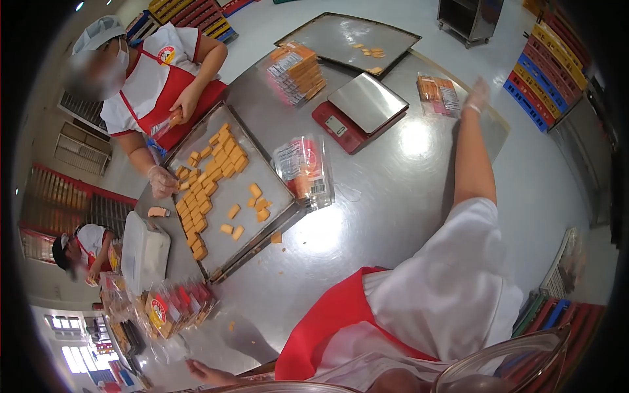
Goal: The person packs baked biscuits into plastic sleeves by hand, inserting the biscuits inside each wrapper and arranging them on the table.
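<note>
My right hand (477,97), in a clear glove, reaches across the steel table to its far right edge. It is somewhat blurred, but its fingers look stretched out and hold nothing I can see. Just to its left lies a clear pack of biscuits (438,95) with a printed label. Low at the front edge, my left hand (209,374) shows with its fingers apart and nothing visible in them. Near that hand stands a row of filled clear packs (173,311) with red and white labels.
A red scale (347,128) stands mid-table. Left of it are stacked packs (296,73), flat printed bags (303,167) and a tray (252,226) of biscuits. Another tray (321,39) lies behind. A co-worker (160,78) handles biscuits across the table; a white tub (144,252) sits at left.
</note>
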{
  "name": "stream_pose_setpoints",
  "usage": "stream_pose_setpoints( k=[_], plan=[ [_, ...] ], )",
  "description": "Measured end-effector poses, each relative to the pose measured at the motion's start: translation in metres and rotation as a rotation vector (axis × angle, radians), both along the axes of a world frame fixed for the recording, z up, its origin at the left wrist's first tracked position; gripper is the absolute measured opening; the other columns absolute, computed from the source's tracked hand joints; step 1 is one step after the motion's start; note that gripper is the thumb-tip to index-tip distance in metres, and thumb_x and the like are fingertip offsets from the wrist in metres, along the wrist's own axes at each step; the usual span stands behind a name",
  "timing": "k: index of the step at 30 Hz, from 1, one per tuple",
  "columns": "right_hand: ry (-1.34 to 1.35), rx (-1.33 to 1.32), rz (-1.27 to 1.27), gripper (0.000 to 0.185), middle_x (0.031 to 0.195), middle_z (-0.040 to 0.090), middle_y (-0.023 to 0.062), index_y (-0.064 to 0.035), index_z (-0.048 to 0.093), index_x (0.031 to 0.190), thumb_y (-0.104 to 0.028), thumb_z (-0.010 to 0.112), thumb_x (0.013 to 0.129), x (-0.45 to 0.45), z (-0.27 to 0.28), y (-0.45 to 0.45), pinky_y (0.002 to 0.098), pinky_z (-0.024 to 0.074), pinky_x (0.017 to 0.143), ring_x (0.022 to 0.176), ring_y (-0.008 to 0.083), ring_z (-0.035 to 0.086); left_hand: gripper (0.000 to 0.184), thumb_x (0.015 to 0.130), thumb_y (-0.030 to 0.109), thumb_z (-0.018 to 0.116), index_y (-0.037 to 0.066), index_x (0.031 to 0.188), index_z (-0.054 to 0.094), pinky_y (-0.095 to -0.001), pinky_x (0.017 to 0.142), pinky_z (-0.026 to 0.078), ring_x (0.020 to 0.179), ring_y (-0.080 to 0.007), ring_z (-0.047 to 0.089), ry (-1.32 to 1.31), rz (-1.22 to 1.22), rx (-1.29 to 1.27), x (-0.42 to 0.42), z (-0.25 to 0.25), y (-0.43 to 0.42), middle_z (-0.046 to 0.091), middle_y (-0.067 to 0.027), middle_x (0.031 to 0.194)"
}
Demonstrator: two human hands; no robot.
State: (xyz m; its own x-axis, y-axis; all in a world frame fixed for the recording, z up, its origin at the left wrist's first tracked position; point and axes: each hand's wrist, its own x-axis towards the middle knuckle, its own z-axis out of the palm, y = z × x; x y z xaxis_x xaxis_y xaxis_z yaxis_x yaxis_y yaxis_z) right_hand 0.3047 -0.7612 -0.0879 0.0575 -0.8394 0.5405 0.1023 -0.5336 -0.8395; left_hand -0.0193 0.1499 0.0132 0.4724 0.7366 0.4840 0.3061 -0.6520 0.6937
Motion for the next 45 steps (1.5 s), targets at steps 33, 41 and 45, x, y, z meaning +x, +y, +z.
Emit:
stream_pose_setpoints(
  k=[33,41,45],
  plan=[
    [1.252,-0.463,0.290,0.026,0.111,0.052,0.0062,-0.0144,0.054,0.102,-0.023,0.054,0.077,-0.044,0.093,0.143,0.0420,0.0359,0.089,0.107,0.0306,0.045,0.044,0.081,0.018,0.057,0.007,0.121,0.045,-0.0398,0.102,0.023,0.124,-0.0283,0.030,0.271,-0.297,0.568,0.074,0.082,-0.014,0.033,-0.0138,0.133],
    [0.129,0.298,0.752,0.022,0.076,0.058,0.0002,-0.0100,0.055,0.087,-0.031,0.050,0.088,-0.045,0.126,0.166,0.0225,0.0406,0.059,0.068,0.0045,0.049,0.035,0.083,0.016,0.054,0.002,0.114,0.048,-0.0381,0.101,0.026,0.120,-0.0277,0.036,0.093,-0.299,0.533,0.059,0.091,-0.044,0.041,-0.0136,0.127],
    [-0.035,0.138,1.011,0.022,0.074,0.052,-0.0030,-0.0103,0.054,0.085,-0.032,0.054,0.085,-0.031,0.162,0.231,0.0200,0.0375,0.058,0.067,0.0049,0.046,0.027,0.084,0.015,0.053,0.001,0.107,0.051,-0.0390,0.099,0.027,0.117,-0.0288,0.039,-0.164,-0.479,0.371,0.074,0.093,-0.062,0.044,-0.0142,0.124]
  ],
)
